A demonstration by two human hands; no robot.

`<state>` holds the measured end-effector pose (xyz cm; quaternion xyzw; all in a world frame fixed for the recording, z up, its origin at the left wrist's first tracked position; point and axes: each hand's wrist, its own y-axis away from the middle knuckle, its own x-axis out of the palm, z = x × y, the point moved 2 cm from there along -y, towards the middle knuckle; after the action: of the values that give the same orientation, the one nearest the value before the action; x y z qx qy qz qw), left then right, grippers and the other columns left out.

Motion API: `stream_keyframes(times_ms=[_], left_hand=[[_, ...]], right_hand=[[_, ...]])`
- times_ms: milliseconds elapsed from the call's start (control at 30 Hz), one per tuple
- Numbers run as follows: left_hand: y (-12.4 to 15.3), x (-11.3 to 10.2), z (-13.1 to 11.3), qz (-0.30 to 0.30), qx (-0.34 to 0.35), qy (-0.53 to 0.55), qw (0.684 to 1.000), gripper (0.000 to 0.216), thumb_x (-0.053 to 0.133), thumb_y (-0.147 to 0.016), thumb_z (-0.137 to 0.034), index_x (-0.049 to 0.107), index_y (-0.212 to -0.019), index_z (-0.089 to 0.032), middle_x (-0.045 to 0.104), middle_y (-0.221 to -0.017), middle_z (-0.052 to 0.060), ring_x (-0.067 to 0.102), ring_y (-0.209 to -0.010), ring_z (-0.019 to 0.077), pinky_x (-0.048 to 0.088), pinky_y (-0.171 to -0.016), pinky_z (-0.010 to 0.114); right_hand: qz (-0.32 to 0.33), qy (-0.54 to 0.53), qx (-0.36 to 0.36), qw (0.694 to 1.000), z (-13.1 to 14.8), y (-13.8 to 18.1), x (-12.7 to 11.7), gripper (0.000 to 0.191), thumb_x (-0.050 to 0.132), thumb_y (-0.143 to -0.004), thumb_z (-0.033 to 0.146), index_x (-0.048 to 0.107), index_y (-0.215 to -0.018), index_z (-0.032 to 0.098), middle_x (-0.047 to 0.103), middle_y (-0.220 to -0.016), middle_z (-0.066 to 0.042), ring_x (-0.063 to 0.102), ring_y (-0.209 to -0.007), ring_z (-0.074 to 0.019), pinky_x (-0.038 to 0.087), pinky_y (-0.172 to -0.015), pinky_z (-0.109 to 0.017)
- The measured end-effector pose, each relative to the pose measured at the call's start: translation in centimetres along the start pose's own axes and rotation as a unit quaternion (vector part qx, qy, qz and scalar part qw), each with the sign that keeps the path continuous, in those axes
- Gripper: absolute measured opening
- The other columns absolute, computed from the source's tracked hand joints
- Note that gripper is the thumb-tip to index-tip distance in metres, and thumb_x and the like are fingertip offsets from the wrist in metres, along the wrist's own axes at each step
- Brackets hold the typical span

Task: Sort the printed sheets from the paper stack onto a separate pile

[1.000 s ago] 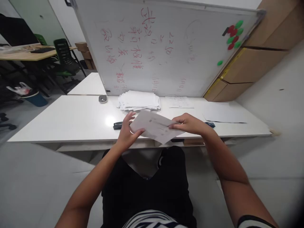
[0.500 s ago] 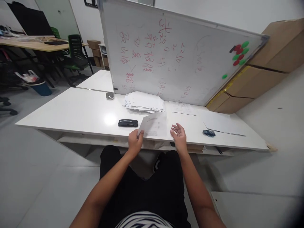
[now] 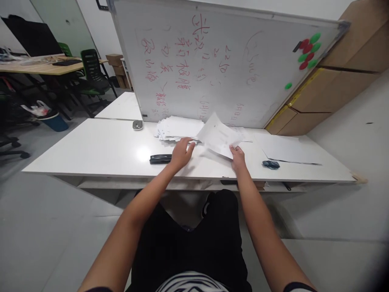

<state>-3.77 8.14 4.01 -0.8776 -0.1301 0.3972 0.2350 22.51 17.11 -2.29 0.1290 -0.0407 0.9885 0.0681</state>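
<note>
My right hand (image 3: 238, 157) pinches the near corner of a white printed sheet (image 3: 219, 135) and holds it tilted above the white table (image 3: 100, 150). My left hand (image 3: 181, 152) reaches forward with fingers spread, its fingertips at the near edge of a stack of white papers (image 3: 179, 128). A black stapler (image 3: 160, 159) lies on the table just left of my left hand.
A whiteboard (image 3: 219, 61) with red writing and red and green magnets leans behind the table. Loose sheets (image 3: 285, 149) and a small dark object (image 3: 271, 164) lie to the right. A small grey device (image 3: 137, 125) sits at the back left. Cardboard boxes (image 3: 340, 81) stand right; desks and chairs far left.
The sheet passed from my left hand to my right, which lifted it forward and right. My left hand let go and reached to the paper stack.
</note>
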Motion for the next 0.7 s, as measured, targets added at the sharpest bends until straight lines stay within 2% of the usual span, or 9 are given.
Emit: stream_keyframes(times_ms=[67,133,233,300,367,433,533,700], left_hand=[[-3.7,1.0,1.2,0.065,0.023,-0.103,0.992,0.037,0.044,-0.093,-0.038,0.053,-0.122,-0.016,0.056,-0.128,0.013,0.049,-0.12,0.0263,0.039,-0.097,0.04],[-6.8,2.4,2.4,0.122,0.045,-0.177,0.976,0.047,0.053,-0.088,-0.037,0.048,-0.129,-0.015,0.046,-0.141,0.015,0.041,-0.129,0.0301,0.036,-0.1,0.044],[-9.2,4.5,3.6,0.185,0.056,-0.241,0.951,0.054,0.059,-0.084,-0.036,0.044,-0.133,-0.018,0.041,-0.146,0.014,0.034,-0.135,0.0307,0.032,-0.102,0.045],[-9.3,5.6,3.9,0.2,0.062,-0.267,0.94,0.042,0.054,-0.086,-0.029,0.05,-0.126,-0.018,0.049,-0.14,0.013,0.042,-0.129,0.0293,0.032,-0.101,0.045],[-8.7,6.1,3.8,0.189,0.08,-0.29,0.935,0.031,0.048,-0.086,-0.017,0.056,-0.116,-0.017,0.059,-0.127,0.014,0.051,-0.119,0.0278,0.03,-0.1,0.045],[-7.9,6.2,3.4,0.173,0.109,-0.308,0.929,0.029,0.045,-0.084,-0.009,0.06,-0.108,-0.014,0.065,-0.113,0.015,0.057,-0.107,0.0271,0.027,-0.101,0.047],[-6.9,6.0,2.7,0.172,0.139,-0.32,0.921,0.025,0.044,-0.084,-0.01,0.063,-0.1,-0.013,0.066,-0.1,0.015,0.061,-0.096,0.0269,0.025,-0.1,0.048],[-7.4,5.1,1.8,0.236,0.126,-0.33,0.905,0.025,0.044,-0.081,-0.006,0.065,-0.093,-0.013,0.067,-0.095,0.016,0.061,-0.089,0.0259,0.033,-0.079,0.04]], right_hand=[[-0.02,-0.079,0.02,0.996,-0.2,-1.1,-1.2,0.037,0.076,-0.064,0.041,0.053,-0.083,0.02,0.066,-0.077,0.004,0.06,-0.072,-0.011,0.049,-0.065,-0.024],[-0.015,-0.172,0.063,0.983,-0.5,-1.5,-2.1,0.032,0.076,-0.066,0.034,0.049,-0.075,0.02,0.059,-0.065,0.008,0.056,-0.061,-0.0084,0.048,-0.061,-0.022],[0.01,-0.282,0.114,0.953,-0.7,-1.7,-2.9,0.028,0.072,-0.073,0.026,0.045,-0.066,0.021,0.05,-0.053,0.01,0.053,-0.055,-0.0076,0.049,-0.062,-0.023],[0.02,-0.308,0.125,0.943,-0.7,-1.8,-3.1,0.026,0.067,-0.077,0.023,0.045,-0.064,0.021,0.049,-0.052,0.009,0.054,-0.055,-0.0084,0.051,-0.065,-0.025],[0.024,-0.324,0.137,0.936,-0.7,-1.9,-3.2,0.024,0.064,-0.081,0.021,0.047,-0.064,0.021,0.05,-0.053,0.008,0.055,-0.056,-0.0084,0.052,-0.066,-0.026],[0.03,-0.345,0.153,0.926,-0.8,-2.1,-3.1,0.024,0.061,-0.084,0.019,0.048,-0.064,0.02,0.051,-0.053,0.007,0.056,-0.057,-0.0077,0.052,-0.066,-0.025],[0.025,-0.358,0.162,0.919,-0.9,-2.4,-3.1,0.025,0.06,-0.086,0.02,0.048,-0.064,0.02,0.05,-0.053,0.008,0.056,-0.057,-0.007,0.052,-0.066,-0.025],[0.01,-0.35,0.16,0.923,-0.8,-2.3,-3.0,0.025,0.066,-0.083,0.02,0.049,-0.063,0.02,0.05,-0.052,0.009,0.054,-0.054,-0.0065,0.053,-0.064,-0.024]])
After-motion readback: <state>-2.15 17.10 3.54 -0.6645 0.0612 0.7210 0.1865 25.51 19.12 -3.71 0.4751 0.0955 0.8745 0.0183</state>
